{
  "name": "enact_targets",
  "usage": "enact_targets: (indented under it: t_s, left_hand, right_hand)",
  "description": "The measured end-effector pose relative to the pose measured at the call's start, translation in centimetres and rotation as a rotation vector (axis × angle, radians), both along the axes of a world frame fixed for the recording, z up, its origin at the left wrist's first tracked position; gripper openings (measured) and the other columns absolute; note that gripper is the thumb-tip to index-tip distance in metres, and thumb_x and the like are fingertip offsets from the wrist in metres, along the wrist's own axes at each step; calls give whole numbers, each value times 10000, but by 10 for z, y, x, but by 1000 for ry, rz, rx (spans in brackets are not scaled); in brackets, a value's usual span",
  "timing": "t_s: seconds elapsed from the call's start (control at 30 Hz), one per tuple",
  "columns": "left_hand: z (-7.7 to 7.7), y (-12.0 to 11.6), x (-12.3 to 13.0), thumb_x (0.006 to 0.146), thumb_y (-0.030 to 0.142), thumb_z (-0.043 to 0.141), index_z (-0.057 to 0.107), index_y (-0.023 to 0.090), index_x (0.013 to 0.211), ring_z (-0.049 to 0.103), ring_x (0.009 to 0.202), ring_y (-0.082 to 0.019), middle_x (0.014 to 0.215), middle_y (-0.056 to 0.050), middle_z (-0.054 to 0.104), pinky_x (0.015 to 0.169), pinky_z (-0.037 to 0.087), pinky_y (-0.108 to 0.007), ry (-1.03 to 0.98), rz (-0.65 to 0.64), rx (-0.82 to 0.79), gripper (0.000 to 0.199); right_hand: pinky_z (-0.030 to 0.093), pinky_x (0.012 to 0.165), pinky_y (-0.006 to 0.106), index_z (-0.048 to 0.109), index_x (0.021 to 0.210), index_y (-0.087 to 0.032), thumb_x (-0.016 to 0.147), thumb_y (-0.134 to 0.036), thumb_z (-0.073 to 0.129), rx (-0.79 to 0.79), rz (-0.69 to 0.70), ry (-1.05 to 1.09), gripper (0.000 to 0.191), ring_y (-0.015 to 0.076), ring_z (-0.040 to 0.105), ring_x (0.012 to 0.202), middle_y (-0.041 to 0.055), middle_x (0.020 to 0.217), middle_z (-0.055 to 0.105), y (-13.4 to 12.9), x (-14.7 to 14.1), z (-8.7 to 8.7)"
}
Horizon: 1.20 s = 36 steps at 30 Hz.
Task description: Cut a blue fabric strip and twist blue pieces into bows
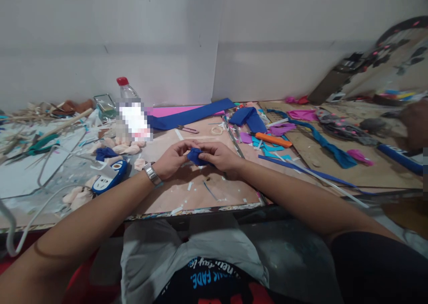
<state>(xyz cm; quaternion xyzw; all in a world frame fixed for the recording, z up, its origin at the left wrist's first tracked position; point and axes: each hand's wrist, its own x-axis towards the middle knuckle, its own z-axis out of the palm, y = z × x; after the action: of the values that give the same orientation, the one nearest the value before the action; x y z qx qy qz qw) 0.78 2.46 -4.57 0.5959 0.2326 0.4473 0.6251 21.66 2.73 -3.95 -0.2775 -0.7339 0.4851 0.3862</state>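
Observation:
A small bunched piece of dark blue fabric [196,157] is pinched between both hands over the table's front middle. My left hand [175,158], with a metal watch on its wrist, grips the piece from the left with bent fingers. From the other side my right hand [220,158] presses it with the thumb on top. Behind the hands lie a long blue fabric strip [197,115] and a small pair of thread snips [187,129]. Another bunched blue piece [106,153] rests to the left, among pale peach fabric pieces [125,149].
A blue and white power strip [110,177] with a white cable sits at left, near green-handled pliers [43,144]. A red-capped bottle [125,88] stands behind. An orange utility knife [273,140] lies right among scraps. Another person's hand [414,123] is at far right.

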Motion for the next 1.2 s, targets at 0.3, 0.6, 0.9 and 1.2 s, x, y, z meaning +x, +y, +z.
enact_targets:
  t_s: [0.3,0.6,0.9,1.2]
  left_hand:
    - [-2,5,-2,787,379,883,743,218,981,645,1176,-211,1253,-61,695,1055,478,-375,-3,8,79,288]
    - [0,0,0,781,402,884,748,191,976,608,1233,-262,1310,-91,674,1068,461,-410,-23,3,29,318]
    - [-4,5,0,789,403,876,754,199,1015,611,1190,-240,1280,-86,671,1051,468,-382,-16,42,36,328]
    - [3,0,-2,805,506,839,714,165,1007,620,917,-167,1007,-53,693,877,498,-289,76,76,84,416]
  right_hand:
    - [497,929,394,750,1002,-199,855,-418,781,488,-287,-176,266,238,671,957,82,1016,765,-6,5,14]
    - [504,851,363,695,806,-194,876,-454,754,289,-266,-31,275,203,656,835,38,834,713,-6,3,10]
    - [520,831,371,679,754,-192,809,-557,808,161,-200,40,391,202,651,803,43,800,700,-1,4,10]
    - [505,808,346,687,839,-194,931,-388,688,410,-233,-104,215,191,649,824,50,862,706,-8,6,13]
